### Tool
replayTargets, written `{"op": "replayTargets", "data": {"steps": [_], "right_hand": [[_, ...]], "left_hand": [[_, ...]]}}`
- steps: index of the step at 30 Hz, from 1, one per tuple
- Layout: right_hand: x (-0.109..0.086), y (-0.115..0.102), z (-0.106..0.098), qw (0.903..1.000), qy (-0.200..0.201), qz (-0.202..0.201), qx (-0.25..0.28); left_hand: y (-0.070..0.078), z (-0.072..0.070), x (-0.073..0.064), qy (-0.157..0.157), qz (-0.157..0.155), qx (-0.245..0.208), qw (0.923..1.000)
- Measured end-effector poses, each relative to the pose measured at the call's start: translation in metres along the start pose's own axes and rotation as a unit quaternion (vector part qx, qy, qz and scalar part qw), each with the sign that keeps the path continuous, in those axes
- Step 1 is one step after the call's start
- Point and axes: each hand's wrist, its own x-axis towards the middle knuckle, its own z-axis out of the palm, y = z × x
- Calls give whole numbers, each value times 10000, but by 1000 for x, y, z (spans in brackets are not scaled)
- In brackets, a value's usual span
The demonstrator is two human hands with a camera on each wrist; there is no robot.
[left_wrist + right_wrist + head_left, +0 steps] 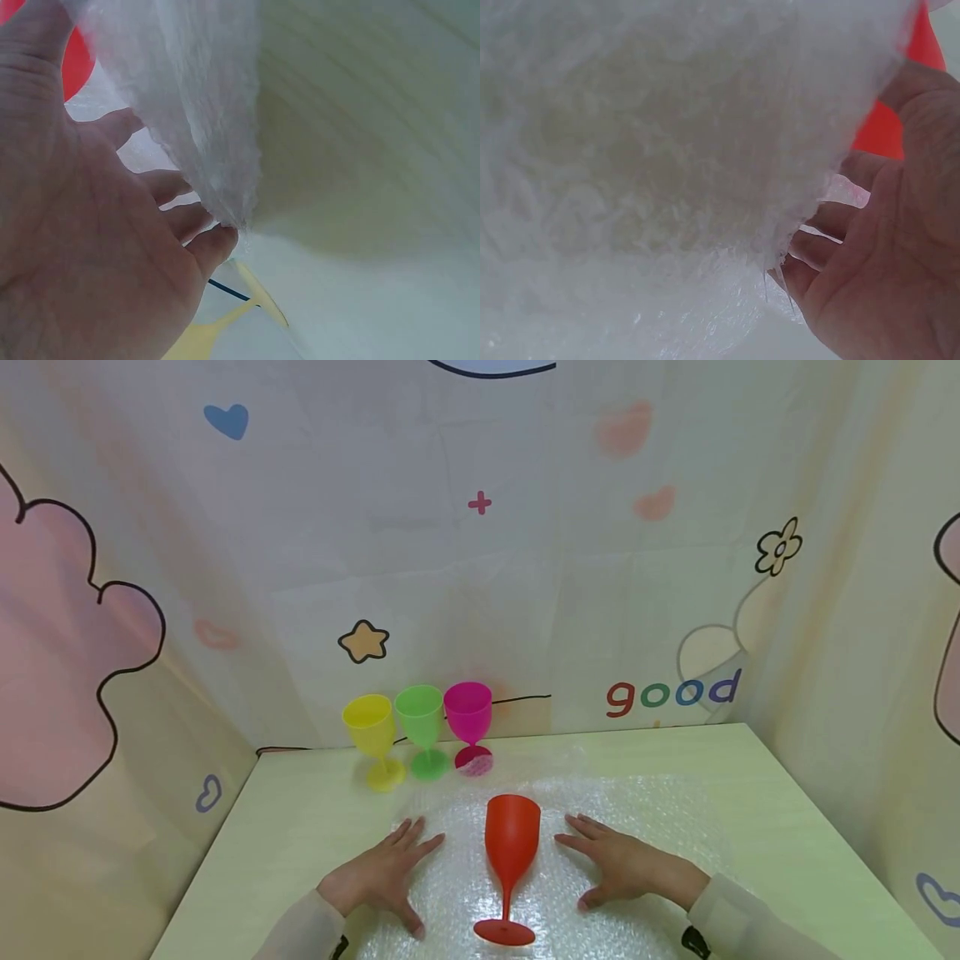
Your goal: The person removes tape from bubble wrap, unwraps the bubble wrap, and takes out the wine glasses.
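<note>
A red goblet lies on a sheet of clear bubble wrap, rim away from me and foot towards me. To its left is my left hand, fingers spread, thumb towards me. My right hand is at the goblet's right, its fingers also apart. Neither hand touches the goblet. In the left wrist view, the fingertips of the left hand meet the raised edge of the wrap. The right wrist view has the right hand likewise at a wrap edge, fingertips partly hidden.
Yellow, green and magenta goblets stand in a row at the back left of the pale table. The wrap's far part overlaps the magenta foot. A printed curtain encloses the table's back and sides.
</note>
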Motion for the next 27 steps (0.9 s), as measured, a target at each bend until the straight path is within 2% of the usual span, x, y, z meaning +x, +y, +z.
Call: {"op": "replayTargets", "data": {"steps": [9, 14, 20, 23, 25, 27], "right_hand": [[1, -1, 0, 10000, 25, 67, 60], [0, -2, 0, 9999, 8, 68, 94], [-1, -2, -2, 9999, 23, -35, 136], [-2, -3, -1, 9999, 31, -34, 132], [-2, -3, -1, 9999, 34, -4, 140], [-2, -3, 0, 9999, 34, 36, 147]], "left_hand": [[-2, -3, 2, -60, -69, -77, 9999], [4, -6, -3, 87, 63, 76, 9999], [29, -22, -8, 253, 281, 83, 9993], [46, -27, -9, 348, 156, -119, 9992], [57, -29, -9, 597, 6, -398, 9974], [66, -28, -7, 983, -147, -744, 9923]]}}
